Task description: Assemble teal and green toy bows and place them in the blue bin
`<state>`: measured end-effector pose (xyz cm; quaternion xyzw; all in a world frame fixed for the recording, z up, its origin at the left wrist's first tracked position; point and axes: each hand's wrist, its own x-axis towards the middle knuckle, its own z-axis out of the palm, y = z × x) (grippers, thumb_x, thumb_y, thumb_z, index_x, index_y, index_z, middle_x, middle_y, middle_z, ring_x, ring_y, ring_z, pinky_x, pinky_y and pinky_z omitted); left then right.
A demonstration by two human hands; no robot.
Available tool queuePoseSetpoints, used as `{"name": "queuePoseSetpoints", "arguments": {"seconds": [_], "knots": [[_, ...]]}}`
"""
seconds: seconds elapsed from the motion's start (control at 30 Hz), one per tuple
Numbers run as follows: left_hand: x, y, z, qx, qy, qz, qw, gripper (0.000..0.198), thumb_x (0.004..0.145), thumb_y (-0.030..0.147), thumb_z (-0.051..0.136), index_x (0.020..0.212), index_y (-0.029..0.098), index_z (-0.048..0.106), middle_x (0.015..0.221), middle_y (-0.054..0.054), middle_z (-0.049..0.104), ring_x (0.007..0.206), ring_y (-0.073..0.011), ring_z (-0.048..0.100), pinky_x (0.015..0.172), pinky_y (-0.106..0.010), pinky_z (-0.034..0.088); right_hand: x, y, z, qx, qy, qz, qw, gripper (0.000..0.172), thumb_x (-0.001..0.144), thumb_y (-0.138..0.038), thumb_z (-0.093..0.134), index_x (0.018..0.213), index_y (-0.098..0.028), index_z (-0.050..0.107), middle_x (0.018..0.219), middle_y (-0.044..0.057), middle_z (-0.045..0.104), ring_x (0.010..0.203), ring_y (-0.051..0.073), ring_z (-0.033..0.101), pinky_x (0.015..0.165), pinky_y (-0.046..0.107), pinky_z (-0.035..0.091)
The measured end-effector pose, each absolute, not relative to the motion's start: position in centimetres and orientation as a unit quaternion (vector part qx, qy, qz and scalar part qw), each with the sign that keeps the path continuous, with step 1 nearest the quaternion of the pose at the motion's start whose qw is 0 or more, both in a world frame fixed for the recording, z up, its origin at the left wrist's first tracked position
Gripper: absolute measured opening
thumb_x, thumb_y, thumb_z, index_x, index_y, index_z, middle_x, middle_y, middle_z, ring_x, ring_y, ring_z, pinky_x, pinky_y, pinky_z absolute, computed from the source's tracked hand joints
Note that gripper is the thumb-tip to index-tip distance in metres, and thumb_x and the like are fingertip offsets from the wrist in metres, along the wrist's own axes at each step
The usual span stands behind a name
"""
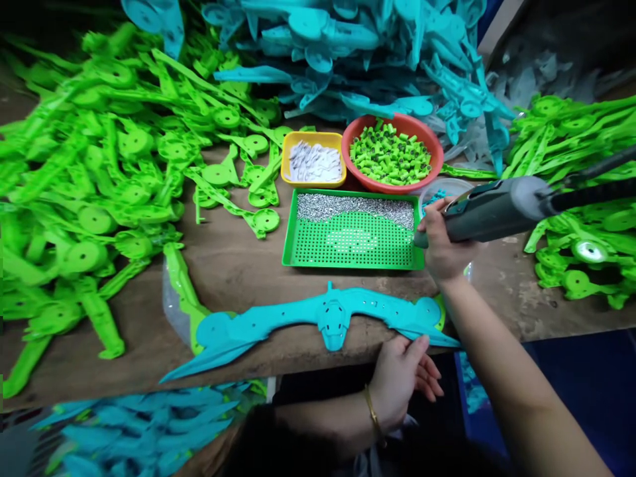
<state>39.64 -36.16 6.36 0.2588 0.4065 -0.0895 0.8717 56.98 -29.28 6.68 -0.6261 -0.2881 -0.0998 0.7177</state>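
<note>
Below the near edge, on the left, lies a heap of blue pieces [144, 430] with bits of green; the left hand [400, 377], with a gold band [371, 411] on its wrist, is at the near edge of the table [238, 258]; its thumb is at the right wing of a big blue bow shape [285, 318], and its other fingers are loosely bent; I cannot tell if they pinch it.

The bow shape lies across the near part of the table; it is wide, smooth and dull blue, and bends like a bird's wings; its middle has a lump like a small mask with little dark holes, and a short peg sticks up on the far side; each end has a round disc and a long, sharp tip; a green arm [181, 281] runs far from its left end, and some green shows at its right end too.

The right hand [450, 255] has its fingers closed around a fat grey tool [489, 209]; just left is a green tray [358, 258] full of holes, with tiny shiny bits [342, 205] along its far side; farther are a yellow tub [314, 185] of white bits and a red bowl [392, 187] of small green bits; big green heaps [89, 179] sit left and right, and a blue heap [322, 40] is farthest.
</note>
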Motion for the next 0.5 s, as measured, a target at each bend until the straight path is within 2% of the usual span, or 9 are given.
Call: {"name": "queuePoseSetpoints", "arguments": {"seconds": [0.13,0.23,0.3,0.37,0.43,0.5], "knots": [[39.6,-36.7,6.3,0.274,0.419,-0.063,0.864,0.056,0.063,0.068,0.062,0.07,0.014,0.047,0.052,0.001,0.055,0.036,-0.0075,0.049,0.035,-0.018,0.029,57.1,-29.2,6.6,-0.618,-0.298,-0.093,0.721,0.019,0.072,-0.03,0.07,0.087,-0.023,0.059,0.077,-0.002,0.064,0.056,0.012,0.06,0.058,0.032,0.054],[38.7,-36.4,6.2,0.279,0.428,-0.064,0.857,0.056,0.063,0.068,0.063,0.073,0.014,0.048,0.053,0.001,0.056,0.038,-0.0079,0.05,0.036,-0.018,0.031,56.9,-30.0,8.7,-0.583,-0.307,-0.091,0.747,0.021,0.074,-0.028,0.069,0.091,-0.024,0.059,0.081,-0.002,0.065,0.05,0.01,0.057,0.05,0.029,0.051],[37.4,-35.5,6.5,0.282,0.423,-0.111,0.854,0.059,0.064,0.07,0.06,0.08,0.014,0.05,0.053,0.001,0.056,0.039,-0.0093,0.051,0.038,-0.018,0.033,56.6,-31.5,10.7,-0.556,-0.302,-0.089,0.769,0.024,0.075,-0.029,0.069,0.096,-0.025,0.06,0.082,-0.002,0.065,0.047,0.009,0.055,0.046,0.027,0.048],[35.9,-34.3,7.0,0.31,0.392,-0.211,0.84,0.06,0.069,0.072,0.053,0.086,0.014,0.052,0.053,0.001,0.056,0.039,-0.0109,0.052,0.039,-0.02,0.036,56.0,-33.9,12.5,-0.552,-0.294,-0.09,0.775,0.024,0.076,-0.031,0.068,0.098,-0.027,0.06,0.081,-0.002,0.065,0.045,0.009,0.054,0.043,0.027,0.046],[35.0,-33.3,7.8,0.432,0.325,-0.285,0.791,0.055,0.078,0.068,0.046,0.084,0.014,0.056,0.052,-0.001,0.057,0.04,-0.0126,0.052,0.04,-0.022,0.038,55.2,-36.6,13.4,-0.571,-0.284,-0.092,0.765,0.024,0.075,-0.031,0.068,0.098,-0.027,0.062,0.08,-0.002,0.065,0.044,0.009,0.052,0.041,0.028,0.045],[35.0,-32.6,8.5,0.667,0.229,-0.206,0.678,0.042,0.085,0.055,0.046,0.087,0.015,0.062,0.063,-0.005,0.063,0.055,-0.0169,0.061,0.053,-0.029,0.048,54.2,-38.8,13.2,-0.586,-0.272,-0.091,0.758,0.025,0.075,-0.028,0.068,0.099,-0.026,0.062,0.079,-0.002,0.065,0.045,0.009,0.053,0.042,0.028,0.046]]}}
